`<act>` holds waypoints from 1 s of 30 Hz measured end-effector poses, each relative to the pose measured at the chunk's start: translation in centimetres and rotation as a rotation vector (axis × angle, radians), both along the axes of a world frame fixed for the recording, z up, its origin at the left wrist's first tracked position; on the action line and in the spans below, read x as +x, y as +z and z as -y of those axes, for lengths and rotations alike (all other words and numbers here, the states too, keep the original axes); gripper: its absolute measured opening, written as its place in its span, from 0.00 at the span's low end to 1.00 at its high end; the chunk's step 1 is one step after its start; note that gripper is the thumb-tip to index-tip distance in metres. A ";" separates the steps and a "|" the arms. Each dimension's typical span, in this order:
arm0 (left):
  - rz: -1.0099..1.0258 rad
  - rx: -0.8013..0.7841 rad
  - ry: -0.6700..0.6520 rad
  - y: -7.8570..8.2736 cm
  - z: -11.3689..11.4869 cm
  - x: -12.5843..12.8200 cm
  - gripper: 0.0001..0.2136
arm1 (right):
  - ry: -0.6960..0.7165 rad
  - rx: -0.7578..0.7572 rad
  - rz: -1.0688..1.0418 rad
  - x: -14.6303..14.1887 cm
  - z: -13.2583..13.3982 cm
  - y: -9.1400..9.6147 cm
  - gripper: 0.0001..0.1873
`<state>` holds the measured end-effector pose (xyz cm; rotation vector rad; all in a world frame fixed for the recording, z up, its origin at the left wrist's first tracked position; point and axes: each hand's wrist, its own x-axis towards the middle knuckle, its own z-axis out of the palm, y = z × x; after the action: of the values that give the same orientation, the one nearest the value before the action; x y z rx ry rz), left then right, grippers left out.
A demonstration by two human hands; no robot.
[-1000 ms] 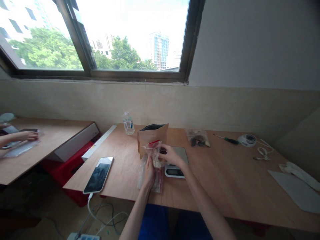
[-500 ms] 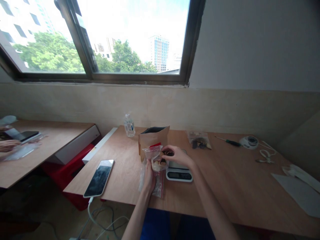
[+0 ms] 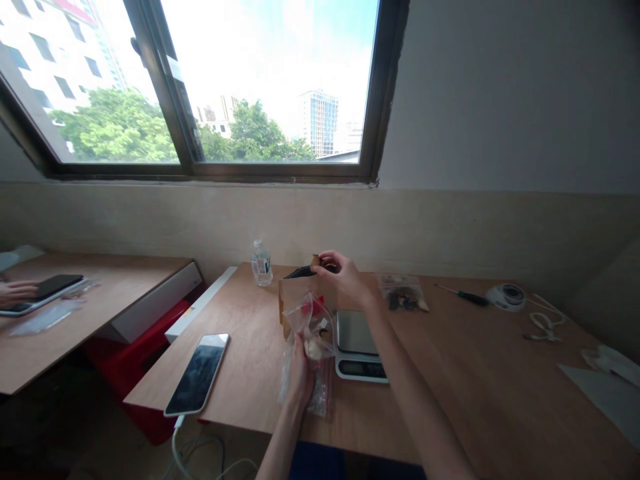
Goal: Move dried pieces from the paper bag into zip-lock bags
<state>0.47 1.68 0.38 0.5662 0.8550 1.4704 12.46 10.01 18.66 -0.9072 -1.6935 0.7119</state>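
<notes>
My left hand (image 3: 300, 370) is closed on a clear zip-lock bag (image 3: 313, 327) with pale and dark dried-looking pieces inside. My right hand (image 3: 345, 273) pinches a small brown piece (image 3: 315, 261) at the mouth of an upright kraft paper pouch (image 3: 293, 293). The pouch stands open behind the zip-lock bag, its dark lining showing. What the piece is I cannot make out. Under my left hand lie more clear plastic bags (image 3: 321, 397) with red strips. A kitchen scale (image 3: 353, 333) sits just right of my left hand, partly covered by my right forearm.
Behind the scale lies a zip bag of dark pieces (image 3: 403, 297). Further right are a screwdriver (image 3: 470, 298), a white dome camera (image 3: 505, 298) and its cable (image 3: 545, 327). At left are a phone (image 3: 197, 377) on a charging lead and a water bottle (image 3: 261, 265). A co-worker's hand (image 3: 17, 292) shows far left.
My right hand has moved from the zip-lock bag up and away to the pouch's mouth, taking the small brown piece along. My left hand keeps hold of the bag. The view has tilted up slightly.
</notes>
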 end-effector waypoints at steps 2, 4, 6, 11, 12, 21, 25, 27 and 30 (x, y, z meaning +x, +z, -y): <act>-0.012 -0.011 0.007 -0.1 0.0 0.0 0.24 | 0.012 0.056 0.073 -0.9 -0.9 0.3 0.16; -0.042 -0.025 0.008 -0.1 -0.1 0.0 0.24 | 0.036 0.097 0.131 -1.2 -1.3 0.5 0.15; -0.048 -0.023 -0.002 -0.1 -0.1 -0.1 0.24 | 0.046 0.133 0.126 -1.0 -1.5 0.6 0.15; -0.061 -0.015 -0.017 -0.2 -0.2 -0.1 0.24 | 0.067 0.152 0.135 -1.0 -1.6 1.0 0.15; -0.081 -0.010 -0.011 -0.1 -0.2 -0.1 0.25 | 0.113 0.138 0.183 -1.1 -1.6 1.0 0.15; -0.122 -0.006 0.040 0.8 0.0 0.1 0.25 | 0.345 0.080 0.465 -0.7 -2.0 2.1 0.13; -0.115 0.003 -0.008 1.0 0.1 0.2 0.27 | 0.249 0.135 0.716 -1.3 -1.4 3.0 0.13; -0.114 0.004 -0.020 1.1 0.2 0.2 0.27 | 0.140 0.206 0.862 -1.9 -0.9 3.1 0.15; -0.173 0.014 0.027 1.3 0.3 0.2 0.26 | 0.037 0.266 0.980 -2.7 0.0 2.8 0.20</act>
<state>0.70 1.42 1.68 0.7023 0.9905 1.4683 9.74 10.04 21.47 -1.1143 -2.5786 0.0027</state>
